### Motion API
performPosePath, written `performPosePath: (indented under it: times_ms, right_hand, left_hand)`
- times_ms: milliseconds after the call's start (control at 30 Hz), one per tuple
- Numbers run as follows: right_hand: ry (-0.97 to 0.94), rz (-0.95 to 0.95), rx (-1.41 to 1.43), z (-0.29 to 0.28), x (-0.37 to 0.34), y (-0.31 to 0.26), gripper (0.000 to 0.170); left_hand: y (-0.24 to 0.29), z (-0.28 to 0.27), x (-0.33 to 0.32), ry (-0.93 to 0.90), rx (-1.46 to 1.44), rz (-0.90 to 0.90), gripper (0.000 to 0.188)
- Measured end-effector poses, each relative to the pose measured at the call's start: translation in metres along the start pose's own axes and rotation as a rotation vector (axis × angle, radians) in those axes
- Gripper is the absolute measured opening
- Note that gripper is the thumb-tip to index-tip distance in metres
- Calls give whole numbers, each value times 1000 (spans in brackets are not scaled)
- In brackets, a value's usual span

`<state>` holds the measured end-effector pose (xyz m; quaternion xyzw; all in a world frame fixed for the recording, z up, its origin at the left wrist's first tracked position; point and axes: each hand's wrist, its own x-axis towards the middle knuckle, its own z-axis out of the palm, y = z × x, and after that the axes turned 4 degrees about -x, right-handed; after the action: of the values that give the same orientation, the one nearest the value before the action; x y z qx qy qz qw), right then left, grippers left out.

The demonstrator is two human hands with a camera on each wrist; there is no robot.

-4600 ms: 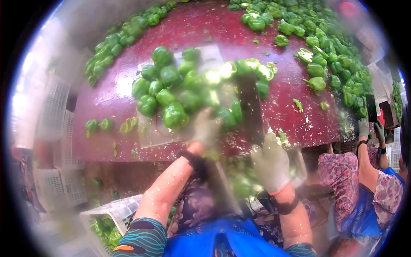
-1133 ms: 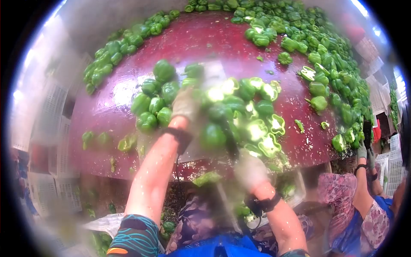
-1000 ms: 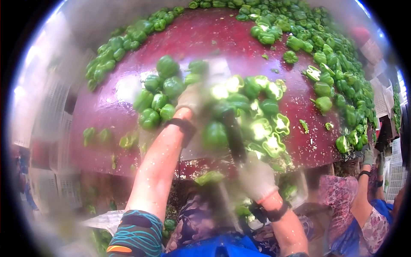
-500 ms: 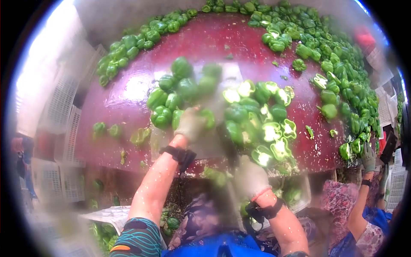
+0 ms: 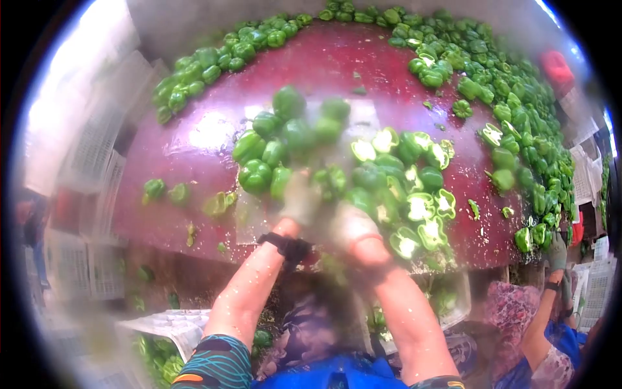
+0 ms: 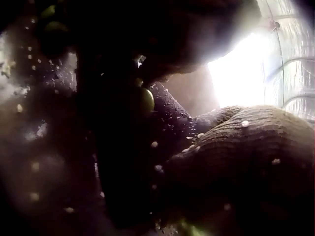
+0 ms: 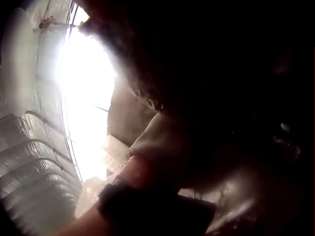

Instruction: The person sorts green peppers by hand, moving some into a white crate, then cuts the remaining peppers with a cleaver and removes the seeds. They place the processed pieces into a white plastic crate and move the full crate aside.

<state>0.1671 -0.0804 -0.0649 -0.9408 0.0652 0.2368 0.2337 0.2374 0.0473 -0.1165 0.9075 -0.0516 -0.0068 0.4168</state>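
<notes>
In the head view my gloved left hand (image 5: pixel 300 198) is at the front of a pile of whole green bell peppers (image 5: pixel 275 152), its fingers round a green bell pepper (image 5: pixel 332 181). My gloved right hand (image 5: pixel 353 223) is close beside it, its fingers hidden by blur and by the hand itself. A broad dark cleaver shows in that hand in the earlier frames. In the left wrist view, a dark straight-edged shape (image 6: pixel 118 167) stands by a pepper's bright edge (image 6: pixel 146 100). Cut pepper halves (image 5: pixel 421 206) lie right of the hands, white insides up. The right wrist view is mostly dark.
A red table (image 5: pixel 194 220) scattered with seeds holds a pale board (image 5: pixel 249 220). More peppers line the far left edge (image 5: pixel 194 74) and heap along the right (image 5: pixel 518 117). White crates (image 5: pixel 181 324) stand below the front edge. Another person's gloved hand (image 5: pixel 557 253) works at far right.
Cut halves have gathered to the right of the hands, and the pile has shrunk. My left hand has drawn back from the pile with a pepper; my right hand has moved up and left beside it.
</notes>
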Motion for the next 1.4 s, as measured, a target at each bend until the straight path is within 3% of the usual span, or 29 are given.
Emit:
performPosePath:
  times_ms: [67, 100, 233, 300, 333, 467, 500, 600, 667, 733, 833, 967, 1067, 1133, 1167, 1200, 1267, 1333, 1400]
  right_hand:
    - [-108, 66, 126, 8, 4, 6, 32]
    - [-81, 85, 176, 11, 2, 10, 32]
    - [26, 33, 42, 32, -13, 32, 31]
    - [105, 111, 104, 9, -36, 22, 32]
    - [192, 61, 111, -3, -47, 20, 34]
    - [490, -139, 131, -4, -68, 45, 35]
    - [447, -76, 110, -6, -68, 48, 34]
    - [447, -18, 164, -8, -74, 54, 26]
    - [441, 66, 302, -17, -84, 49, 24]
    - [517, -95, 180, -11, -89, 58, 20]
    - [520, -86, 211, 4, -85, 69, 18]
    - [539, -100, 122, 3, -82, 70, 15]
    - [588, -206, -74, -2, -90, 80, 13]
    - [618, -247, -117, -4, -95, 85, 15]
    - [606, -32, 188, -3, -98, 79, 19]
    - [617, -120, 20, -8, -104, 79, 18]
    - [587, -328, -278, -18, -114, 77, 17]
    - [409, 45, 253, -14, -117, 67, 19]
    - [269, -42, 207, -15, -128, 59, 27]
  left_hand:
    - [4, 0, -5, -40, -80, -52, 38]
    - [-7, 5, -6, -4, -78, 74, 38]
    - [-14, -1, -6, -106, -111, 62, 35]
    - [-3, -12, -4, -227, 4, 66, 34]
    - [6, -20, -1, -285, 61, 70, 33]
    - [13, -10, 36, 109, 3, 356, 25]
    - [30, -14, 50, 81, 112, 435, 24]
    - [72, -7, 88, -85, 299, 449, 30]
    - [85, 6, 110, -218, 424, 286, 35]
    - [93, 20, 119, -290, 521, 176, 38]
    - [105, 26, 122, -360, 592, 57, 44]
    - [75, 50, 125, -203, 588, 126, 45]
    - [47, 50, 132, 28, 263, 245, 47]
    - [86, 3, 96, -127, -525, -19, 46]
    - [96, -20, 75, -161, -662, -16, 46]
    - [95, -37, 55, -186, -787, -26, 46]
    - [70, -58, 20, -155, -883, -26, 46]
    - [45, -78, -19, -109, -883, -97, 46]
    - [16, -93, -53, -107, -847, -141, 49]
